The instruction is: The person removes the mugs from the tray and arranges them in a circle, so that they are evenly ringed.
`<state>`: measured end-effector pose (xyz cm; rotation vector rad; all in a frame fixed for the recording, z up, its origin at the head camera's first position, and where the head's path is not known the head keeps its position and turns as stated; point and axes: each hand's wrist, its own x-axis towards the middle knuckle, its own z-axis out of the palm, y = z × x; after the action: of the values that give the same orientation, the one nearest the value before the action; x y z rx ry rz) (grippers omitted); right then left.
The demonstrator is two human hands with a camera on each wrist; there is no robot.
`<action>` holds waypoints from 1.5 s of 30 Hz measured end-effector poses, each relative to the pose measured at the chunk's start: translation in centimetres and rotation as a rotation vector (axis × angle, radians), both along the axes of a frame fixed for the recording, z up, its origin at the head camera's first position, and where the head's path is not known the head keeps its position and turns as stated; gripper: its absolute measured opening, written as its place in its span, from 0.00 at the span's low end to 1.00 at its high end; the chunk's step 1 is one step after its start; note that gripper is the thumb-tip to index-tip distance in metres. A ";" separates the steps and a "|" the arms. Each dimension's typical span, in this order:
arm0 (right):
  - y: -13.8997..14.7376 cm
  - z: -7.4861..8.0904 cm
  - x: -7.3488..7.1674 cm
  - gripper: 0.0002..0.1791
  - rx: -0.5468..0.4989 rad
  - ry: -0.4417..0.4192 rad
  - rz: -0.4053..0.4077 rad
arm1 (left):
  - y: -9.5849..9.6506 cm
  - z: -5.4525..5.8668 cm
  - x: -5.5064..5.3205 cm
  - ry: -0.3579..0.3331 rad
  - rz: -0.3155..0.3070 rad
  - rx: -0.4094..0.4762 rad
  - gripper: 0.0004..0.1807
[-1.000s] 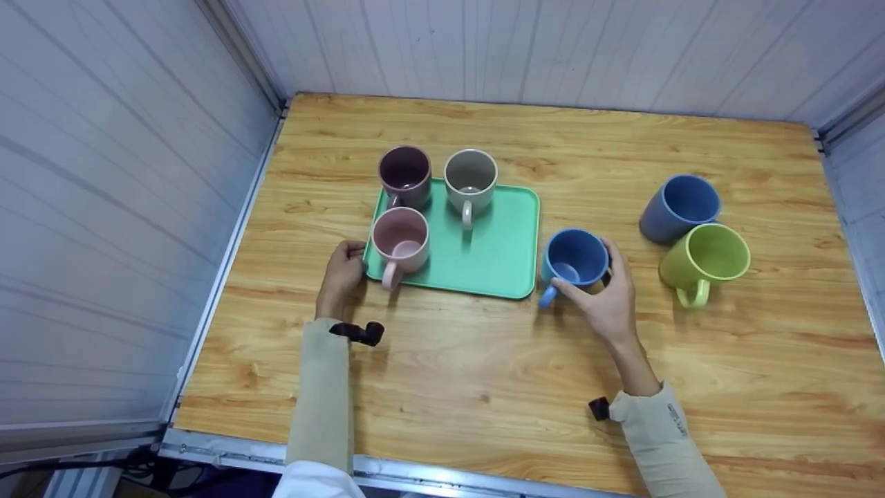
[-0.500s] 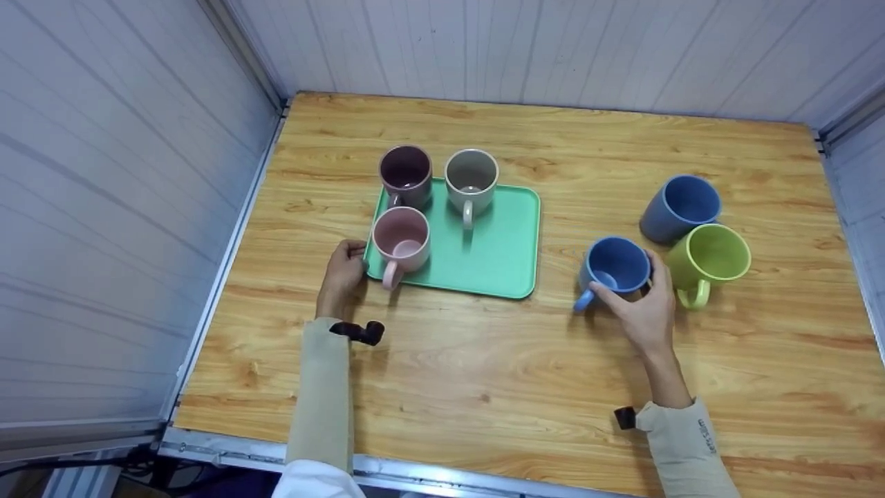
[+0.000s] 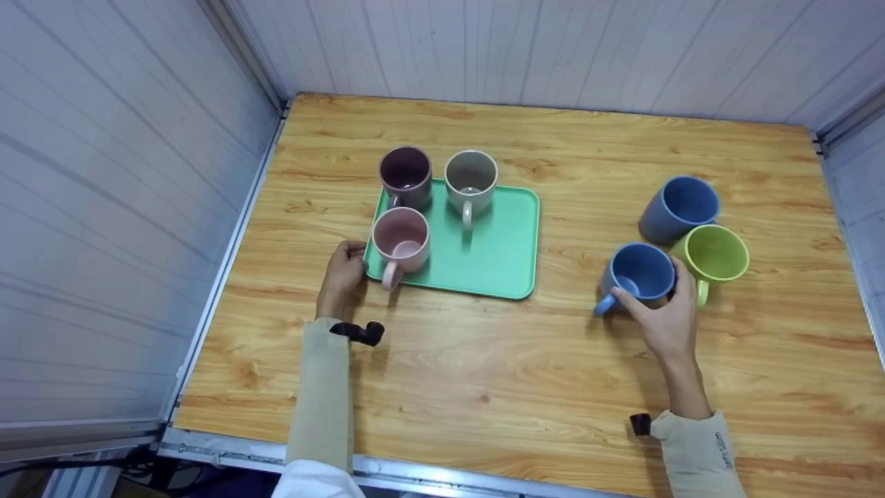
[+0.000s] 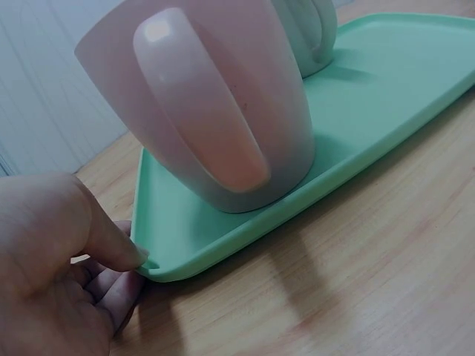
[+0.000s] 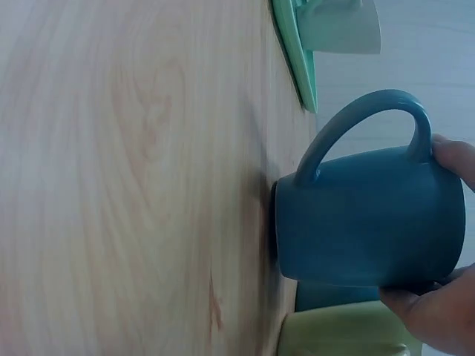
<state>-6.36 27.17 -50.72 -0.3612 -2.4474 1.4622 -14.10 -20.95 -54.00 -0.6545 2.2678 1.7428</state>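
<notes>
My right hand point(image 3: 665, 319) grips a blue mug point(image 3: 639, 275) around its body; the mug point(image 5: 367, 222) stands on the wooden table beside a green mug point(image 3: 712, 257) and a second blue mug point(image 3: 679, 207). My left hand point(image 3: 342, 273) pinches the near left corner of a green tray point(image 3: 494, 257), thumb on its rim point(image 4: 148, 261). On the tray stand a pink mug point(image 3: 400, 243), a dark purple mug point(image 3: 405, 174) and a grey mug point(image 3: 471, 181). The pink mug point(image 4: 215, 111) looms just beyond my thumb.
The wooden table point(image 3: 484, 366) is boxed in by white panel walls on the left, back and right. A metal rail point(image 3: 387, 470) runs along its near edge.
My right hand has carried the blue mug rightward, from beside the tray to right next to the green mug. The left hand and tray have stayed put.
</notes>
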 end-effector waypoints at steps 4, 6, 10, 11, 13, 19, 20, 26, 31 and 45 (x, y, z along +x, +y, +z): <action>0.4 0.3 0.5 0.53 0.072 -0.007 -0.011 | 0.0 0.1 0.0 0.002 -0.007 -0.008 0.18; 0.5 0.4 0.7 0.53 0.102 0.003 -0.022 | -0.1 0.0 0.0 0.005 -0.003 0.018 0.18; 0.6 0.5 1.1 0.52 0.122 0.031 -0.046 | 0.1 -0.2 0.0 0.008 0.031 0.064 0.18; 0.6 0.5 1.2 0.52 0.123 0.035 -0.054 | 0.1 -0.2 0.0 0.008 0.044 0.088 0.18; 0.6 0.5 1.3 0.52 0.124 0.040 -0.074 | 0.2 -0.3 0.0 0.011 0.070 0.149 0.18; 0.5 0.2 1.9 0.52 0.180 0.068 -0.120 | 0.1 -0.3 0.0 0.012 0.020 0.051 0.17; 0.5 0.2 1.9 0.52 0.195 0.082 -0.126 | 0.1 -0.4 0.0 0.009 0.007 0.023 0.17; 0.6 0.2 2.1 0.49 0.265 0.146 -0.146 | 0.0 -0.4 -0.2 -0.007 0.011 0.034 0.18; 0.6 0.3 2.1 0.50 0.270 0.118 -0.148 | 0.3 -0.7 -0.1 -0.008 0.090 0.124 0.17; 0.8 0.7 2.8 0.48 0.280 0.115 -0.187 | 0.2 -0.5 0.0 0.013 0.058 0.112 0.18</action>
<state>-3.57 28.01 -50.07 -0.4194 -2.4082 1.0198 -14.13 -20.79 -54.54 -0.6946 2.1616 1.8902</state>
